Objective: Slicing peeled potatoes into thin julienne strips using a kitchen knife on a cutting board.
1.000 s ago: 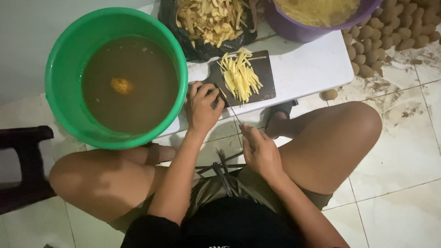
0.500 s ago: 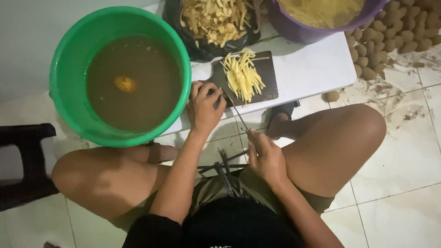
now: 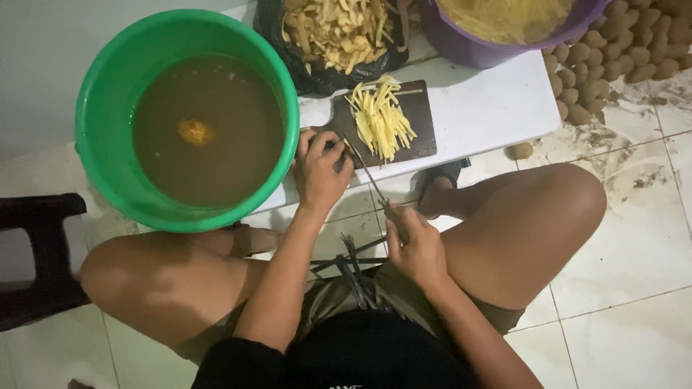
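1. Head view: a knife (image 3: 369, 175) is being gripped at its handle by the right hand (image 3: 417, 247), fingers wrapped shut around it, its blade angling up toward the cutting board (image 3: 420, 119).
2. The left hand (image 3: 319, 168) is being pressed down at the board's near left corner, fingers curled together; whatever lies under them is hidden.
3. A pile of yellow strips (image 3: 380, 117) is being carried on the dark board, which is lying on the white tabletop (image 3: 490, 101).
4. A green bucket (image 3: 101, 108) of brown water is standing just left of the left hand.
5. A black bag of peelings (image 3: 335, 32) and a purple tub (image 3: 461, 43) are sitting behind the board.
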